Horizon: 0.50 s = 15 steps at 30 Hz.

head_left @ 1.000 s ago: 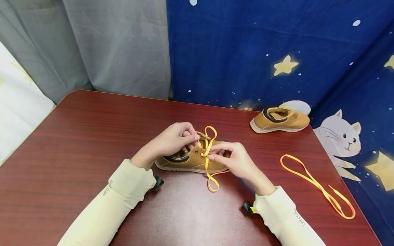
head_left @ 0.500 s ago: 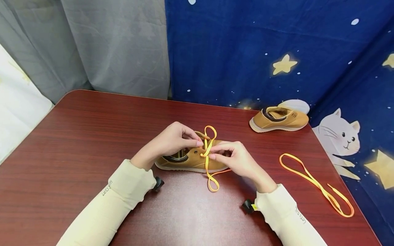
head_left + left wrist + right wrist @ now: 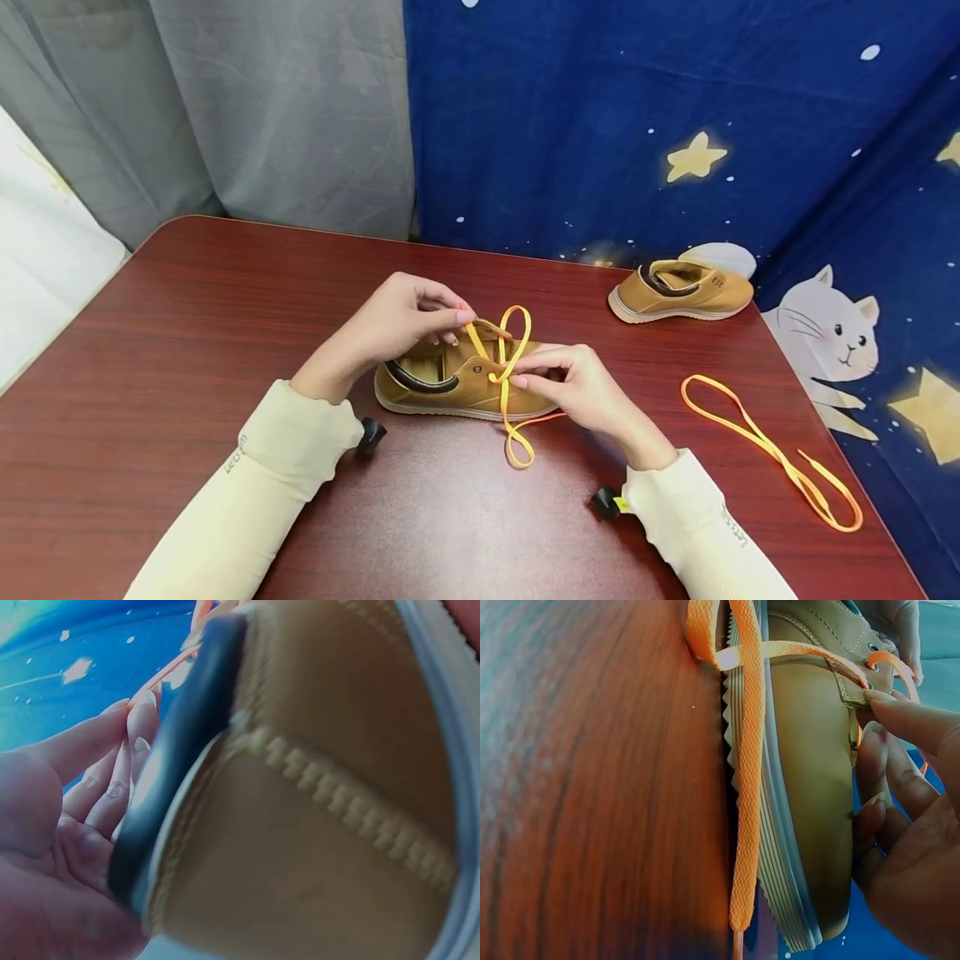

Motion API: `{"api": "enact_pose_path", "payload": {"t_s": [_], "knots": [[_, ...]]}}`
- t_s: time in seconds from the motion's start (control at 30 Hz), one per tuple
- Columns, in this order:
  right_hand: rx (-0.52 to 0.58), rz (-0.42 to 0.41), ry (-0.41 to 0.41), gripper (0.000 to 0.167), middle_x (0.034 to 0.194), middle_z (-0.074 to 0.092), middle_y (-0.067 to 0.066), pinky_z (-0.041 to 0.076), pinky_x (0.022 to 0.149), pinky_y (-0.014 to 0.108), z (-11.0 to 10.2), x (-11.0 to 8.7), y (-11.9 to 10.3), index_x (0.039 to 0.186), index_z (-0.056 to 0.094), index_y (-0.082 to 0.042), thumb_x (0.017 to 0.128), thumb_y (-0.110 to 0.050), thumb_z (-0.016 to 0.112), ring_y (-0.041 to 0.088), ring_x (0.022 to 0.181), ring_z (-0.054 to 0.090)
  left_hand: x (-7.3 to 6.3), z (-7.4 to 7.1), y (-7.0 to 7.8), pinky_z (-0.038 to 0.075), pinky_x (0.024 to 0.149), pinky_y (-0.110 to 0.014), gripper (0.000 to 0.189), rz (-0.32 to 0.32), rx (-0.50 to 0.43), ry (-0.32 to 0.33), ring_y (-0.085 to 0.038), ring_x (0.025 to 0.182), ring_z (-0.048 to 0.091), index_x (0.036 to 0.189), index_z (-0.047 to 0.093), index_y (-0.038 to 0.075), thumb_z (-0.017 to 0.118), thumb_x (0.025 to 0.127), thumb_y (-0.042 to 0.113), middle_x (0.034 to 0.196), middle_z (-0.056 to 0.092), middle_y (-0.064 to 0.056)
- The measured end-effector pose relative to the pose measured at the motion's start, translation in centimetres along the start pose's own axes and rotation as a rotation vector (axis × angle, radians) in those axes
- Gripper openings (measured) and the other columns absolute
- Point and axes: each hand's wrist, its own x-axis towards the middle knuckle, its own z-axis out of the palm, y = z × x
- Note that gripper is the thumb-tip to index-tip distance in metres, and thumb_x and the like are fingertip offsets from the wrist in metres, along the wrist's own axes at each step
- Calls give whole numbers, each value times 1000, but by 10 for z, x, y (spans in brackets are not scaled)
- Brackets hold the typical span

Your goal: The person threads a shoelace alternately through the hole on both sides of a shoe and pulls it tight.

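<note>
A tan shoe [image 3: 438, 400] with a dark collar lies on the table, toe to the right. A yellow-orange shoelace [image 3: 748, 787] is threaded through its eyelets, with one loop standing up and another hanging over the near side. My left hand [image 3: 397, 321] pinches a stretch of this lace between thumb and fingertips, above the shoe's opening. In the left wrist view, the pinched lace [image 3: 166, 673] runs taut from the fingertips behind the collar. My right hand [image 3: 576, 383] pinches the shoe's eyelet flap [image 3: 855, 686], thumb on its edge beside an eyelet, fingers on the inner side.
A second tan shoe [image 3: 681, 293], no lace seen in it, stands at the back right. Another yellow-orange lace [image 3: 772, 450] lies folded on the table [image 3: 225, 333] at the right. Gray and blue curtains [image 3: 562, 125] hang behind the table's far edge.
My left hand went down toward the eyelets, then moved up and left, drawing the lace out above the opening. My right hand stays nearly still on the flap.
</note>
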Motion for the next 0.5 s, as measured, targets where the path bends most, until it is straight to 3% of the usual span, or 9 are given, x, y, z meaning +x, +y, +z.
{"api": "enact_pose_path", "payload": {"t_s": [0.27, 0.5], "knots": [[4, 1, 2, 16, 100, 78, 0, 51, 76, 18, 1, 1, 1, 103, 81, -13, 88, -8, 77, 6, 95, 67, -2, -13, 3, 56, 64, -27, 18, -22, -18, 66, -17, 72, 70, 102, 78, 7, 73, 94, 22, 83, 76, -8], [2, 8, 8, 15, 98, 78, 2, 49, 71, 18, 1, 1, 0, 101, 81, -13, 88, -8, 77, 6, 90, 66, -4, -18, 5, 57, 65, -23, 24, -44, -116, 118, -10, 68, 67, 106, 75, 2, 74, 93, 22, 80, 75, -1]]}}
